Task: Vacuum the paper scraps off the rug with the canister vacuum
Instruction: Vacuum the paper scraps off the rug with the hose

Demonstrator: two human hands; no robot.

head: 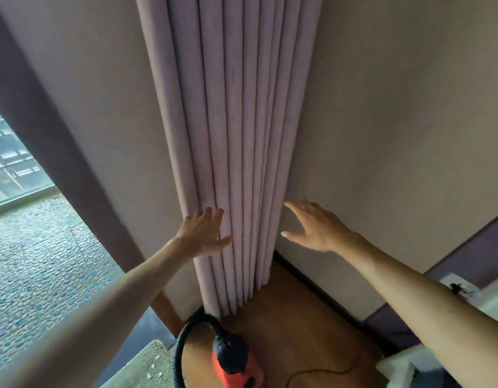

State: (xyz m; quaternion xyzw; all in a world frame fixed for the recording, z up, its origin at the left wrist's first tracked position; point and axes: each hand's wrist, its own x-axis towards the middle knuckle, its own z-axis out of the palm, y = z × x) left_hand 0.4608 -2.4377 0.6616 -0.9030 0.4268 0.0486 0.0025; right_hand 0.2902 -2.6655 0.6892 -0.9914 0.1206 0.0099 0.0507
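— While your arms reach forward, item one: left hand [204, 233], fingers spread, flat against the curtain [242, 130].
— Item two: your right hand [316, 228], fingers spread, empty, just beside the curtain.
— Item three: vacuum [234, 364], on the floor [298, 329] below, beside the rug [141, 371].

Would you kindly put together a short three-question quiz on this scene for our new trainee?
1. True or false: the left hand touches the curtain with straight fingers.
2. Where is the canister vacuum? A) held in a hand. B) on the wooden floor below the curtain. C) on a table.
3. In a word: what does the right hand hold?

Key: 1 true; 2 B; 3 nothing.
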